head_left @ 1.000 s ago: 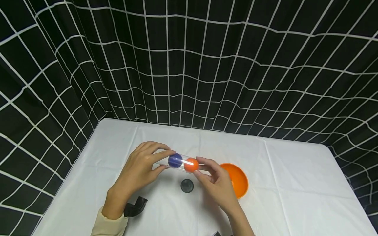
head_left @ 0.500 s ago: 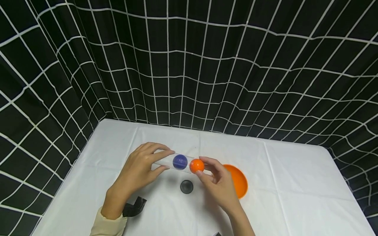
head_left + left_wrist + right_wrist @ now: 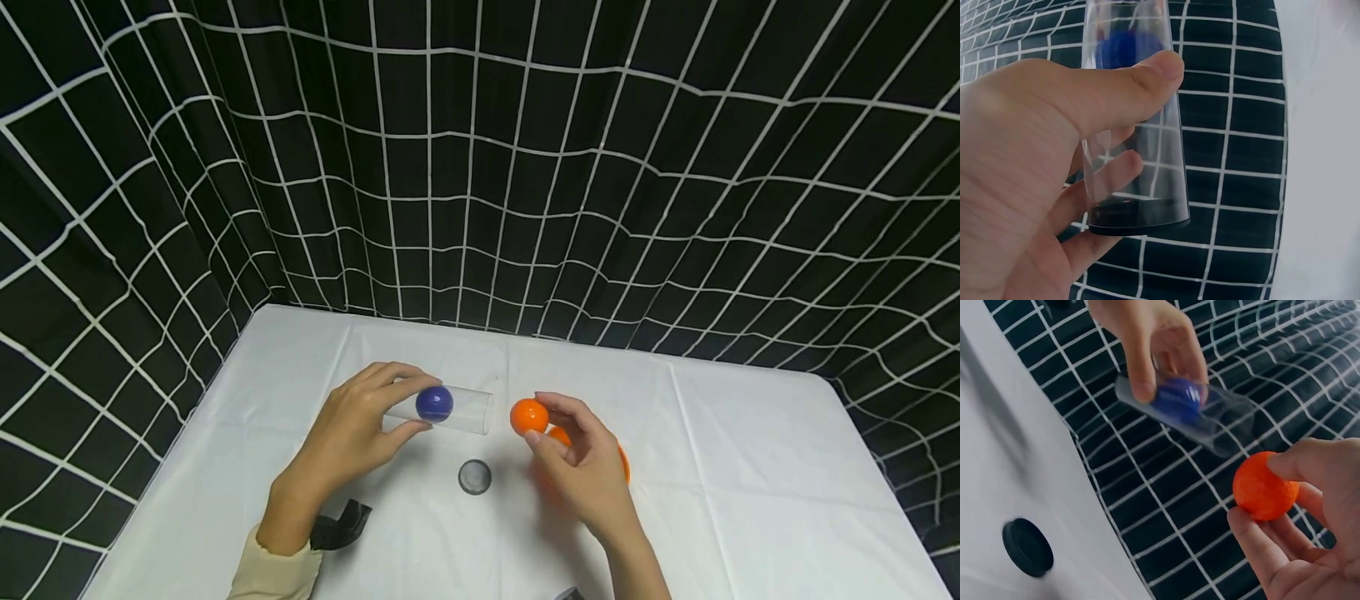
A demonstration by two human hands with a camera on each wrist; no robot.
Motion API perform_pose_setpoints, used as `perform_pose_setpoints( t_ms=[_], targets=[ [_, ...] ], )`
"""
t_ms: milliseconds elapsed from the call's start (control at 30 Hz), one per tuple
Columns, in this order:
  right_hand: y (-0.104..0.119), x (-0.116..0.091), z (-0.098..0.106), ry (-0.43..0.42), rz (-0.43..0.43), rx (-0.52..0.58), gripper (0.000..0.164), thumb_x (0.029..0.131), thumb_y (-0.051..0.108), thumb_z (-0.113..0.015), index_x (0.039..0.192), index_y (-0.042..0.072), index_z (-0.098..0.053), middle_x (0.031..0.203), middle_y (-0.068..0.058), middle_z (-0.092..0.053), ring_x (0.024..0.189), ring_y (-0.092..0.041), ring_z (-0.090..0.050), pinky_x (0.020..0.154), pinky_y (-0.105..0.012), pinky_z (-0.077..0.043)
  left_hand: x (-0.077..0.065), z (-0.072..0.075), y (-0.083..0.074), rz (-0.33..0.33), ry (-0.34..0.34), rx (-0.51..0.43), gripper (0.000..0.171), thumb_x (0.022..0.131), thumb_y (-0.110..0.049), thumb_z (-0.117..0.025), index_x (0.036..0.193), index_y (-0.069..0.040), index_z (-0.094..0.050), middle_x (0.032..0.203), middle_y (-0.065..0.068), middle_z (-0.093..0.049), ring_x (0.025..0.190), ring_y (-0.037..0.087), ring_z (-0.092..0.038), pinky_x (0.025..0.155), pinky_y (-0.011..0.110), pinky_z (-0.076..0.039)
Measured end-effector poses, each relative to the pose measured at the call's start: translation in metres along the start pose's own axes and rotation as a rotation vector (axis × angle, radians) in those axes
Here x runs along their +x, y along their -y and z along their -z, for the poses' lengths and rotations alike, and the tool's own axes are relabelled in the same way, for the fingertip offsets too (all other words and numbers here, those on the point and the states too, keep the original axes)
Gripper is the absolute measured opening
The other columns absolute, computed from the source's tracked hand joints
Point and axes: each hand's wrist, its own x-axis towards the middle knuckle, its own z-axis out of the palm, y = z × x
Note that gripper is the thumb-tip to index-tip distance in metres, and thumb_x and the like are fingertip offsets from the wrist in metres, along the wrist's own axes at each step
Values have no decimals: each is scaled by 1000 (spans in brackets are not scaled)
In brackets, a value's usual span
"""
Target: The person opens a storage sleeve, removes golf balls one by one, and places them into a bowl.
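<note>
My left hand (image 3: 360, 417) grips a clear plastic tube (image 3: 468, 411) between thumb and fingers, held sideways above the table. Inside it, near the fingertips, sits a blue ball (image 3: 434, 404). A dark cap (image 3: 1138, 222) closes the tube's end nearer the palm in the left wrist view; the other end is uncovered and points right. Just off that mouth, my right hand (image 3: 588, 458) pinches an orange ball (image 3: 1265, 486) between thumb and fingertips. More orange shows between the right hand's fingers in the head view. The blue ball looks blurred in the right wrist view.
A round black cap (image 3: 475, 477) lies on the white-covered table (image 3: 750, 467) below the tube. Mostly hidden behind my right hand is an orange bowl (image 3: 625, 467). A black strap piece (image 3: 341, 527) shows beside the left wrist. Black cloth with white grid lines (image 3: 480, 167) hangs behind.
My right hand has moved right, drawing the orange ball out of the tube's mouth. The blue ball first slid toward the mouth, then back to the left. The left hand has barely moved.
</note>
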Motion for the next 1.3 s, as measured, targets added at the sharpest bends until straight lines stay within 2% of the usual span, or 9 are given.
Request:
perform_pose_setpoints(
  t_ms=[200,533,833,1000,1200,1300],
  targets=[
    [-2,0,13,21,13,-18,42,96,-2,-74,136,2,-63,126,-2,-69,103,-13,-76,88,-23,-64,0,-1,2,-6,6,14,48,85,-26,-91,130,-24,-75,128,-6,-73,121,15,-69,99,39,-61],
    [-5,1,28,11,-82,-98,40,97,4,-75,134,9,-63,129,-4,-68,107,-14,-74,95,-22,-62,-1,-1,3,14,17,12,48,87,-28,-90,132,-23,-74,128,-6,-73,122,16,-69,100,40,-61],
    [-8,0,38,24,-101,-132,42,97,5,-74,136,9,-61,127,-7,-67,105,-32,-77,95,-21,-61,-2,-2,5,23,21,2,48,87,-28,-89,133,-24,-74,129,-5,-74,122,17,-70,100,41,-61],
    [-7,0,43,40,-99,-134,41,98,4,-73,137,8,-60,126,-8,-67,105,-35,-77,93,-23,-63,-2,-1,6,21,20,-1,48,88,-29,-88,133,-23,-74,129,-5,-74,123,17,-70,101,41,-61],
    [-6,-2,46,41,-77,-170,41,97,8,-76,135,8,-61,126,-10,-66,104,-29,-79,91,-23,-64,-2,0,6,23,16,-7,48,88,-29,-88,133,-24,-74,129,-5,-74,122,17,-70,101,41,-61],
    [-4,-2,47,26,-44,-206,40,96,9,-78,133,7,-63,127,-10,-66,108,-15,-76,92,-19,-62,-2,0,6,23,16,-6,48,88,-29,-88,133,-23,-74,129,-5,-74,122,18,-70,101,41,-61]
  ],
)
